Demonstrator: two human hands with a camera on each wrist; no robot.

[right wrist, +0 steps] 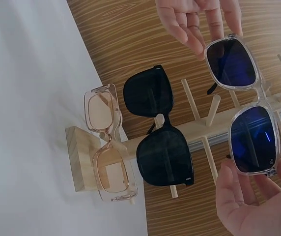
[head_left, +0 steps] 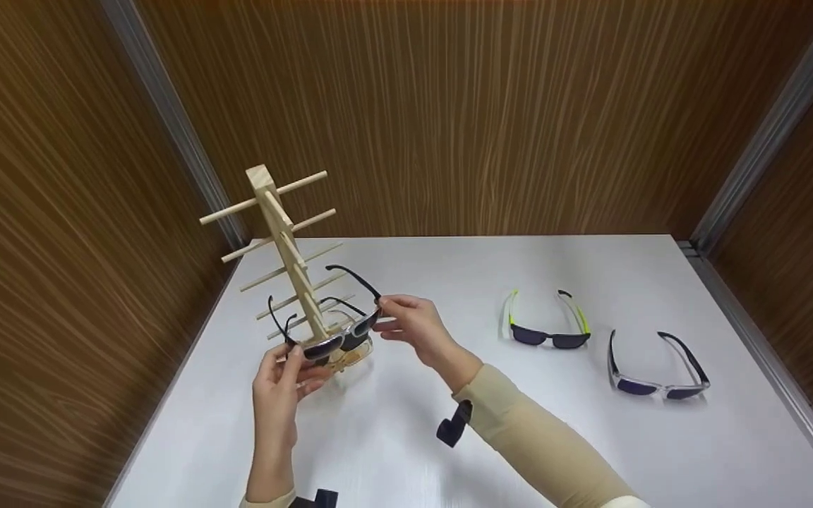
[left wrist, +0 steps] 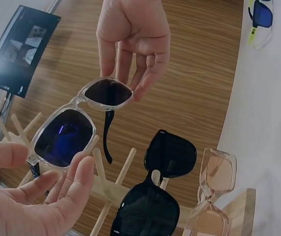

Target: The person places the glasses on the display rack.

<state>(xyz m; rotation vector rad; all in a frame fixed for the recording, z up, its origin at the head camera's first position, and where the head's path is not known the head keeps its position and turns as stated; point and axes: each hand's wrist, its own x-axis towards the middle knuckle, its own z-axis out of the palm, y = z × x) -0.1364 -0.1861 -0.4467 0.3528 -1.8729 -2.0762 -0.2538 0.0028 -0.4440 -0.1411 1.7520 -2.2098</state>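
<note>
Holding a pair of clear-framed sunglasses [right wrist: 252, 140] between both hands, I have them in front of the wooden rack [head_left: 300, 282], lenses toward me. My left hand [head_left: 283, 381] pinches the left end of the frame between thumb and fingers, near the hinge; my right hand [head_left: 417, 328] pinches the right end the same way. The dark arms are unfolded and reach forward, showing on either side of the post in the head view. Whether the frame touches a peg, I can't tell.

Lower on the rack sit the black sunglasses [right wrist: 165, 152], with the tip of a short peg showing at their nose bridge. Below those, next to the wooden base [right wrist: 79, 160], is a pair of see-through, peach-tinted glasses [right wrist: 113, 169]. The upper pegs stick out to both sides of the post.

Well off to my right, two more pairs stand open on the white worktop [head_left: 660, 451]: the yellow-and-black sunglasses [head_left: 566, 341], and nearer me and further right, a second clear-framed pair [head_left: 636, 388] with black arms. Wood-grain panels [head_left: 449, 120] rise around the worktop.
</note>
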